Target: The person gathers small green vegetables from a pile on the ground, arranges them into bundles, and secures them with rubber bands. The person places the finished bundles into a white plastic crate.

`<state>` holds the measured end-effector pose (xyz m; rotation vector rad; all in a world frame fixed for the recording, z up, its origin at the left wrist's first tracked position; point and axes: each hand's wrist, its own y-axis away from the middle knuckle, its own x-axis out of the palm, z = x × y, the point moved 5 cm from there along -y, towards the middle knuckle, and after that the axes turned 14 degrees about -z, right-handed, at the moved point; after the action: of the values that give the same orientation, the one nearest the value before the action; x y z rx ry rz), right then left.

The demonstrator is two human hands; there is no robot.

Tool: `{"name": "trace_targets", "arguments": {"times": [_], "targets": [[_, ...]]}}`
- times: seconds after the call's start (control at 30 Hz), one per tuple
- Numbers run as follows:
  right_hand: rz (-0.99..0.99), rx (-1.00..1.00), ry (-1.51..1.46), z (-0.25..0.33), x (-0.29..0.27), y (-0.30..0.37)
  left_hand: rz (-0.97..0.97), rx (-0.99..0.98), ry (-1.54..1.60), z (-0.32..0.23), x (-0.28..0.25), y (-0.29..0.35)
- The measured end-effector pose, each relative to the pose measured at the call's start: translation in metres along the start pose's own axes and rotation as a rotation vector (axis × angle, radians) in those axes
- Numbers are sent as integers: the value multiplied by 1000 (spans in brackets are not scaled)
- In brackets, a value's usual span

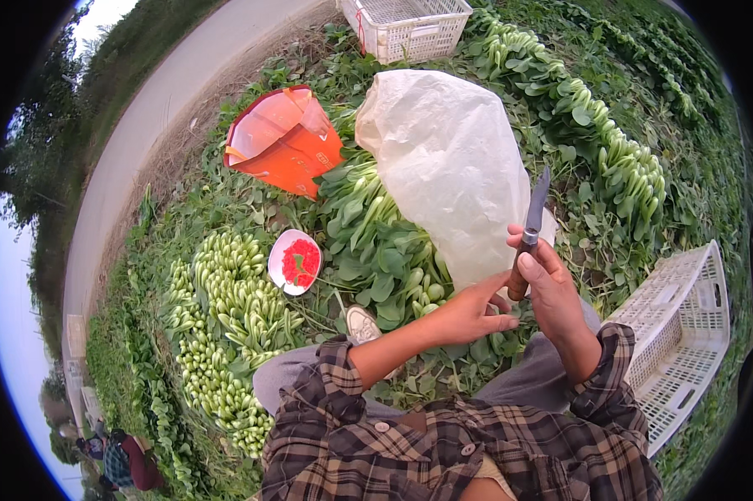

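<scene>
My right hand (552, 288) grips a knife (533, 209) by its brown handle, the dark blade pointing up and away from me. Close beside it, my left hand (474, 316) has its thumb stretched out and apart from the fingers, with nothing visible in it. Its fingertips reach behind the knife handle, so I cannot tell whether they touch it. A whitish plastic sheet (443, 150) lies just beyond both hands, partly covering a pile of leafy greens (380, 238) with pale stems that resemble bok choy.
Many trimmed greens (226, 309) are stacked at left, beside a white bowl (273, 265) of red bits. An orange bag (297, 154) stands farther off. White crates sit at the back (418, 37) and right (685, 334). Greens (593, 117) line the far right. Another person (126, 459) is at lower left.
</scene>
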<state>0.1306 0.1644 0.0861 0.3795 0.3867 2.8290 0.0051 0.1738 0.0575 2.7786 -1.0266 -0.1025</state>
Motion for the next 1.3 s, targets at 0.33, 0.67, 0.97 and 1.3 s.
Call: {"name": "trace_targets", "arguments": {"times": [0.33,0.67,0.97,1.3], "targets": [[155,-166,417,-50,34,-2,-653,-506,-178,111,-268,134],[-225,-495,1557,-58,-10,-43,-995,-1075,-382,388,-405,201],[-534,-514,1263,-86,-100,-159,-827,-306,-1024,188,-395,67],[-380,-650,1251,123,13,-94,-750,10,-920,3,-121,-60]]}}
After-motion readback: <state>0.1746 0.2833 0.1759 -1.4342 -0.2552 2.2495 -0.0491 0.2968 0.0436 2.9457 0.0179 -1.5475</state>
